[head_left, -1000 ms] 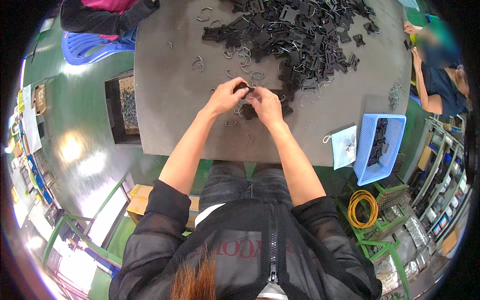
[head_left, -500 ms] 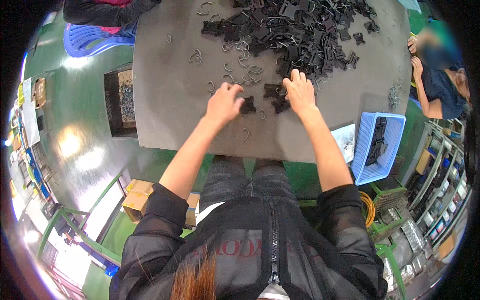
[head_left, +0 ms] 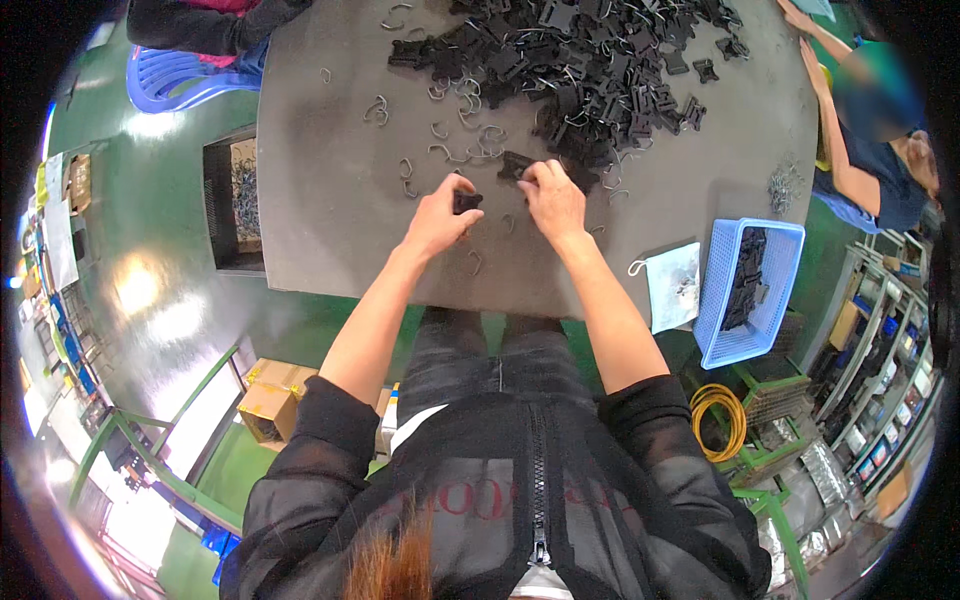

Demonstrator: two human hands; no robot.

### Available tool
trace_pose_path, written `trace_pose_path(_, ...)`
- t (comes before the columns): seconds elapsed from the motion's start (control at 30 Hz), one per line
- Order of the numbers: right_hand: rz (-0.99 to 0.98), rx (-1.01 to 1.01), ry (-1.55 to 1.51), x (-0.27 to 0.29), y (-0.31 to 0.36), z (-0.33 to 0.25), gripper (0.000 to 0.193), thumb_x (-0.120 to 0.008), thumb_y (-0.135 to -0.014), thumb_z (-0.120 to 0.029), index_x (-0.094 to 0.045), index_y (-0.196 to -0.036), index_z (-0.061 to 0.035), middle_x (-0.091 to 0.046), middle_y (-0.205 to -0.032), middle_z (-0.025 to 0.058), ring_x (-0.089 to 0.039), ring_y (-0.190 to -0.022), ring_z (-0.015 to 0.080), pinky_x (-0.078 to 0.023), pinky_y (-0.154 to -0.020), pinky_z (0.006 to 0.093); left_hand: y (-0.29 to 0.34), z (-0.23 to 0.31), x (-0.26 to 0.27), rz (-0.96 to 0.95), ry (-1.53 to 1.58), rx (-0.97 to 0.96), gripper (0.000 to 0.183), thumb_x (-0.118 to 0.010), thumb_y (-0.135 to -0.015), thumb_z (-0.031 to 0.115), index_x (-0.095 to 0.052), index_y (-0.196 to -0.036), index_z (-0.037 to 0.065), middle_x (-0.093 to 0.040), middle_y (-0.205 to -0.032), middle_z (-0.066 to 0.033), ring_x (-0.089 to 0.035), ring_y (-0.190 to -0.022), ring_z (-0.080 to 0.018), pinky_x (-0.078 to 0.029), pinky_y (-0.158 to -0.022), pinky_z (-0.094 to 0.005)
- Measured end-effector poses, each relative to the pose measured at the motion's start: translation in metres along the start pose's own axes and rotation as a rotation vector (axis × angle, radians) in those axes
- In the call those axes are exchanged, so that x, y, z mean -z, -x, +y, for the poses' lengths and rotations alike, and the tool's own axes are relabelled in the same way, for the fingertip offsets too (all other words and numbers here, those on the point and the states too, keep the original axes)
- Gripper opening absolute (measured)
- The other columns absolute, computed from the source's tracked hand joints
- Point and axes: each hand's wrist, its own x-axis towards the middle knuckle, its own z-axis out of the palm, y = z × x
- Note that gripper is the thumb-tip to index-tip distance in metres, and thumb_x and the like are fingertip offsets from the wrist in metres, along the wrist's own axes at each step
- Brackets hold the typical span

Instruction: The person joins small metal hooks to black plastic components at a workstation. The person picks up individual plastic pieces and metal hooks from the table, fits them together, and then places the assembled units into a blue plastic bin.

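Note:
My left hand [head_left: 436, 222] is closed, thumb and fingers round a small black plastic piece [head_left: 466, 202] with notched edges, just above the grey table. To its right, my right hand [head_left: 556, 206] has its fingers bent and pressed together at another black plastic piece [head_left: 515, 165]; the fingers partly cover it. Bent metal wire rings [head_left: 474, 262] lie loose near both hands, several of them beyond the left one. Past my right hand spreads a large heap of similar black pieces [head_left: 600, 85], some with wire rings on or among them.
A blue plastic basket [head_left: 712, 300] of black pieces stands at the table's right edge, beside a white pouch [head_left: 672, 285]. An open-topped dark box [head_left: 210, 235] adjoins the left edge. Another person's arms [head_left: 835, 120] reach in at right; a dark sleeve [head_left: 200, 30] shows at far left.
My left hand has closed on the black piece that lay beside it. My right hand has moved left and nearer to it. The person at right has stretched an arm further across the table.

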Motion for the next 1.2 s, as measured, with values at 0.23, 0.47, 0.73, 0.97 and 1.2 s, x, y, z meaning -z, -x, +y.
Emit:
trace_pose_path(0.23, -0.036, -0.067, 0.137, 0.004, -0.018, -0.016, 0.047, -0.077, -0.067, -0.016, -0.052, -0.105, -0.0067, -0.050, -0.104, 0.0116, -0.056, -0.097, 0.0311, -0.050, -0.075, 0.0413, 0.020, -0.026, 0.010, -0.225, 0.936, 0.018, 0.050, -0.061, -0.084, 0.007, -0.039, -0.128, 0.012, -0.057, -0.113, -0.0132, -0.062, -0.098, -0.0267, -0.055, -0.071, -0.0360)
trace_pose_path(0.47, -0.311, -0.208, -0.395, 0.018, -0.004, -0.036, 0.037, -0.078, -0.065, -0.025, -0.061, -0.092, -0.0064, -0.061, -0.097, 0.0124, -0.060, -0.092, 0.0311, -0.048, -0.079, 0.0401, 0.000, -0.027, -0.021, -0.061, 1.358, 0.042, 0.049, -0.037, -0.095, 0.050, -0.045, -0.125, 0.013, -0.056, -0.115, -0.0108, -0.058, -0.103, -0.0287, -0.053, -0.079, -0.0482)
trace_pose_path(0.73, 0.161, -0.424, 0.252, 0.043, 0.009, 0.030, 0.041, -0.079, -0.066, -0.022, -0.058, -0.099, -0.0091, -0.057, -0.103, 0.0100, -0.059, -0.093, 0.0302, -0.049, -0.078, 0.0398, -0.022, -0.030, -0.032, -0.178, 1.458, -0.048, 0.042, -0.039, -0.096, 0.045, -0.053, -0.115, 0.010, -0.056, -0.112, -0.0120, -0.058, -0.102, -0.0341, -0.054, -0.076, -0.0486)
trace_pose_path(0.97, -0.198, -0.399, -0.515, 0.044, 0.019, 0.008, 0.046, -0.082, -0.062, -0.027, -0.061, -0.094, -0.0033, -0.064, -0.082, 0.0102, -0.062, -0.081, 0.0216, -0.049, -0.074, 0.0339, -0.015, -0.021, -0.041, -0.213, 1.461, 0.031, 0.045, -0.040, -0.094, 0.048, -0.052, -0.118, 0.012, -0.055, -0.115, -0.0123, -0.056, -0.105, -0.0348, -0.052, -0.077, -0.0520)
trace_pose_path(1.2, -0.031, -0.307, 0.123, 0.005, 0.035, 0.003, 0.041, -0.078, -0.067, -0.024, -0.054, -0.096, -0.0060, -0.060, -0.085, 0.0086, -0.058, -0.093, 0.0284, -0.047, -0.075, 0.0419, -0.018, -0.024, -0.049, -0.095, 1.440, -0.013, 0.040, -0.045, -0.094, 0.045, -0.055, -0.113, 0.011, -0.057, -0.108, -0.0093, -0.060, -0.098, -0.0297, -0.055, -0.072, -0.0452)
